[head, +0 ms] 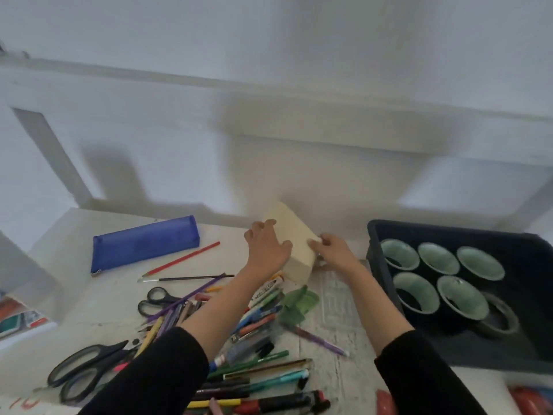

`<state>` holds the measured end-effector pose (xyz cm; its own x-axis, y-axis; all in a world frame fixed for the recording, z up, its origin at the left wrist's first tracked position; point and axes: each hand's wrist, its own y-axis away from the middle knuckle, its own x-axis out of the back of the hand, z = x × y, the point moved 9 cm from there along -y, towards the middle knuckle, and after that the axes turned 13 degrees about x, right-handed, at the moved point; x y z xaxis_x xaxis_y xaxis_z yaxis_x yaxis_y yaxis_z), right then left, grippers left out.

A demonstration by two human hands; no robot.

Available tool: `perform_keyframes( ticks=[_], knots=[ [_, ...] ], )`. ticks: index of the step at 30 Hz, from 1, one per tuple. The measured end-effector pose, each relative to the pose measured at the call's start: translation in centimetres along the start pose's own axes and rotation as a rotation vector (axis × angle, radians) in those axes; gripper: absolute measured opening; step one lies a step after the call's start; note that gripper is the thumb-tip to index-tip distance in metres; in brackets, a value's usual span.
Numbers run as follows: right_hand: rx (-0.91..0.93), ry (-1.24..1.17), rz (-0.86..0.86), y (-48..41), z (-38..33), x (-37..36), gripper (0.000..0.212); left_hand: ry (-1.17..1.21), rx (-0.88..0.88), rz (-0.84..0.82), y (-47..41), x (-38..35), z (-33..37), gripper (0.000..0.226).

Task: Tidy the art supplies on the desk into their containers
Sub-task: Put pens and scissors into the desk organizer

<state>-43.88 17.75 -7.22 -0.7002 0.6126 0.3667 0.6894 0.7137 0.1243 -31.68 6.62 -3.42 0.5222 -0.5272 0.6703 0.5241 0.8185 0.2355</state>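
Fingers of L hand curl over the cream box; R hand pinches its near corner. Box sits tilted at 12 o'clock on the table. Task looks barely begun: pens & scissors lie loose at 6–8 o'clock, and the soft blue pencil case lies flat at 10. Box is matte and sharp-edged. Dark tray w/ glossy round cups at 3.

pens partly under left forearm | red object cut by edge, perhaps pouch | frame blurred
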Motion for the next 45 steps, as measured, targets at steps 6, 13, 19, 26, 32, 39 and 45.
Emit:
perform_keyframes(
  ticks=[6, 13, 19, 26, 32, 39, 45],
  knots=[
    [0.428, 0.09, 0.159, 0.3, -5.6, -0.5, 0.011, 0.496, 0.202, 0.151, -1.1, 1.5, -1.8, 0.079],
    [0.809, 0.133, -0.002, 2.9, -10.2, -5.0, 0.011, 0.98, 0.362, 0.297, -2.8, 4.4, -5.5, 0.071],
    [0.766, 0.316, -0.068, 1.5, -8.2, -7.6, 0.051, 1.037, 0.312, 0.336, -4.3, 5.5, -7.4, 0.032],
    [0.653, 0.556, -0.138, 0.5, -5.1, -8.1, 0.024, 0.726, 0.093, 0.1, -6.7, 5.1, -6.2, 0.042],
    [0.536, 0.517, -0.125, 1.3, -3.4, -8.0, 0.019, 0.508, 0.049, -0.082, -6.8, 3.0, -5.0, 0.046],
    [0.463, 0.483, -0.109, 3.3, -2.6, -8.7, 0.018, 0.413, -0.014, -0.058, -5.3, 2.4, -5.9, 0.043],
    [0.481, 0.561, -0.021, 5.2, -3.4, -8.6, 0.032, 0.299, -0.051, -0.156, -2.1, 3.9, -7.6, 0.059]
  ],
)
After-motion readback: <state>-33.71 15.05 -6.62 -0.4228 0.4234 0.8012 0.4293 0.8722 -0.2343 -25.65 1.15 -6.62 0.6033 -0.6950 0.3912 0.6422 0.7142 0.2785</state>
